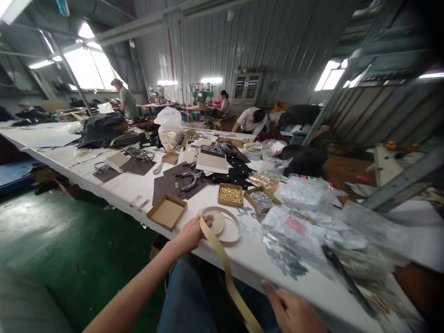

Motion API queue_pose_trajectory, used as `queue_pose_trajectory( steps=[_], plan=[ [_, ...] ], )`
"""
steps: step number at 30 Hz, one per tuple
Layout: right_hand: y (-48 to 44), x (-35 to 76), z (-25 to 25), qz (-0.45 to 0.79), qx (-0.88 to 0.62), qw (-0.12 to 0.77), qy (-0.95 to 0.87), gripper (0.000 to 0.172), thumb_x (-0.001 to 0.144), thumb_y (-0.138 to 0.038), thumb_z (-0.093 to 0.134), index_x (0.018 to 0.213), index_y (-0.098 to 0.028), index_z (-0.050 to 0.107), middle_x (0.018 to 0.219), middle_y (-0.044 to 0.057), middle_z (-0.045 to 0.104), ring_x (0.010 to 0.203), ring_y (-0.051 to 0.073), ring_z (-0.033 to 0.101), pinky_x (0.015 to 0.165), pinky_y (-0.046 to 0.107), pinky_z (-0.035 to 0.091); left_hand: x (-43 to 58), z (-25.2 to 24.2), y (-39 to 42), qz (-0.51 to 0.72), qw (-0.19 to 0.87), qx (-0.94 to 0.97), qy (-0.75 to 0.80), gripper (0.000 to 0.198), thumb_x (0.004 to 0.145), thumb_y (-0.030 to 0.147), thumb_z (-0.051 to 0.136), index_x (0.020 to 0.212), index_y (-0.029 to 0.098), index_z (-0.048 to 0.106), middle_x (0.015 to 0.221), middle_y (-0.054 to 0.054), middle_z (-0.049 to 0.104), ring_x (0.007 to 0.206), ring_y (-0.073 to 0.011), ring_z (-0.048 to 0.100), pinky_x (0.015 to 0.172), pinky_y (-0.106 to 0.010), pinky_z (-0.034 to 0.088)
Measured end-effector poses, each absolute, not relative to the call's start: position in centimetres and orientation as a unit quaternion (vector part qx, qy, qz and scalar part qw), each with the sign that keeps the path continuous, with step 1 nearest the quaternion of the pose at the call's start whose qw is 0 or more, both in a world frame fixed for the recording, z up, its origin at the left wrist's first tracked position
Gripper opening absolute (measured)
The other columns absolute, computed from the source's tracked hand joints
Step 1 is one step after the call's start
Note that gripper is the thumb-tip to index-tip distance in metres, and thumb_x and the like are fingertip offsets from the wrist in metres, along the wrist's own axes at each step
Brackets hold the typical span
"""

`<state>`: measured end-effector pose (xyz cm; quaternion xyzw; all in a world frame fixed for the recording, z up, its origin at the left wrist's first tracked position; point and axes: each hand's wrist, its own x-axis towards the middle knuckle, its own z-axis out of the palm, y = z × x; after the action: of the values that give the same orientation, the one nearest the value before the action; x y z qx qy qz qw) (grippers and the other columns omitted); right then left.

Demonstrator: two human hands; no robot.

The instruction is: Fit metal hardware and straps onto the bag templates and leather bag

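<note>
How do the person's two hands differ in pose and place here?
The left hand is at the tape roll on the table; the right hand is lower, at the picture's bottom edge, apart from the roll. The left hand's fingers are partly hidden by the tape strip, while the right hand's thumb shows, extended. Both are bare.

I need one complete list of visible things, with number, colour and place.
Table: one, white, middle
Tape roll: one, beige, near edge, strip hanging off
Open tray: one, brown, left of tape roll
Gold-piece box: one, brown, beyond tape roll
Silver-piece box: one, brown, right of that
Plastic bags: several, clear, right side
Long bar: one, black, right
Flat panels: several, dark, table centre
Flat shapes: many, grey, near bags
Cabinet: one, grey, background
People: at least three, pale or green tops, background
Left hand: one, bare, at tape roll
Right hand: one, bare, near strip
</note>
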<state>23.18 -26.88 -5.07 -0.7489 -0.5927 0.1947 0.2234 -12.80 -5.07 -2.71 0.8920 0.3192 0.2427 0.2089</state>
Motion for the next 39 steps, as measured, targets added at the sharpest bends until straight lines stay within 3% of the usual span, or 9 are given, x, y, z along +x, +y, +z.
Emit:
queue_pose_trajectory(
  steps=[3,5,7,10,21,26,29,33,39],
  plan=[
    [-21.4,20.5,-2.5,0.112,-0.702,0.342,-0.614,0.055,0.110,-0.071,0.058,0.081,-0.028,0.075,0.087,0.009,0.079,0.078,0.027,0.072,0.076,0.037,0.056,-12.6,-2.5,-5.4,0.258,0.215,0.887,0.316,0.052,0.099,0.009,0.058,0.145,0.025,0.074,0.146,-0.013,0.073,0.140,-0.0366,0.062,0.125,-0.053,0.050],
    [-17.2,18.0,-1.9,0.141,-0.627,0.404,-0.651,0.040,0.114,-0.057,0.056,0.115,-0.027,0.082,0.118,0.011,0.083,0.101,0.028,0.077,0.091,0.037,0.061,-12.4,-2.5,-5.7,0.264,0.214,0.884,0.321,0.048,0.095,0.007,0.062,0.137,0.025,0.078,0.142,-0.013,0.074,0.137,-0.0366,0.062,0.124,-0.052,0.051],
    [-13.3,15.4,-2.5,0.157,-0.591,0.410,-0.677,0.042,0.112,-0.046,0.054,0.140,-0.025,0.077,0.140,0.014,0.078,0.125,0.031,0.075,0.112,0.044,0.059,-12.1,-2.6,-5.9,0.271,0.213,0.879,0.329,0.051,0.091,0.006,0.065,0.137,0.025,0.077,0.142,-0.013,0.073,0.136,-0.0364,0.061,0.123,-0.052,0.052],
    [-8.9,12.5,-4.7,0.151,-0.649,0.381,-0.640,0.057,0.104,-0.046,0.064,0.150,-0.014,0.071,0.148,0.024,0.072,0.140,0.041,0.069,0.122,0.056,0.055,-11.8,-3.0,-6.1,0.276,0.214,0.877,0.330,0.065,0.087,0.005,0.067,0.149,0.025,0.071,0.148,-0.014,0.071,0.139,-0.0367,0.059,0.124,-0.053,0.050],
    [-4.3,9.3,-6.4,0.149,-0.575,0.401,-0.698,0.050,0.117,-0.051,0.049,0.125,-0.022,0.089,0.145,0.017,0.074,0.139,0.036,0.067,0.129,0.056,0.050,-12.6,-4.2,-6.2,0.383,0.335,0.800,0.317,0.078,0.077,0.008,0.073,0.154,0.024,0.072,0.155,-0.015,0.069,0.147,-0.0379,0.059,0.131,-0.055,0.045],
    [-4.1,9.1,-6.7,0.159,-0.584,0.396,-0.691,0.056,0.118,-0.059,0.048,0.122,-0.022,0.090,0.147,0.018,0.072,0.141,0.035,0.066,0.131,0.055,0.048,-12.9,-5.0,-5.7,0.478,0.509,0.633,0.333,0.059,0.102,0.031,0.073,0.159,0.020,0.062,0.156,-0.018,0.071,0.147,-0.0362,0.065,0.128,-0.055,0.049],
    [-4.7,8.6,-6.7,0.146,-0.582,0.379,-0.704,0.055,0.117,-0.061,0.049,0.119,-0.026,0.092,0.152,0.016,0.069,0.145,0.036,0.062,0.132,0.057,0.048,-12.0,-5.2,-5.6,0.470,0.530,0.613,0.350,0.080,0.101,0.039,0.082,0.170,0.018,0.047,0.148,-0.019,0.075,0.140,-0.0342,0.070,0.125,-0.053,0.051],
    [-5.5,8.0,-6.4,0.139,-0.591,0.363,-0.707,0.057,0.118,-0.061,0.047,0.112,-0.028,0.093,0.159,0.015,0.066,0.151,0.037,0.060,0.133,0.057,0.047,-10.6,-5.1,-5.4,0.449,0.501,0.627,0.394,0.088,0.084,0.029,0.095,0.162,0.017,0.056,0.120,-0.010,0.081,0.111,-0.0279,0.075,0.105,-0.043,0.059],
    [-6.4,7.8,-6.5,0.148,-0.587,0.342,-0.719,0.055,0.119,-0.061,0.043,0.128,-0.027,0.086,0.173,0.011,0.058,0.152,0.034,0.063,0.126,0.050,0.053,-12.4,-4.4,-3.7,0.506,0.617,0.406,0.445,0.055,0.093,0.043,0.083,0.137,0.013,0.070,0.095,-0.006,0.075,0.076,-0.0194,0.073,0.070,-0.030,0.057]
  ],
)
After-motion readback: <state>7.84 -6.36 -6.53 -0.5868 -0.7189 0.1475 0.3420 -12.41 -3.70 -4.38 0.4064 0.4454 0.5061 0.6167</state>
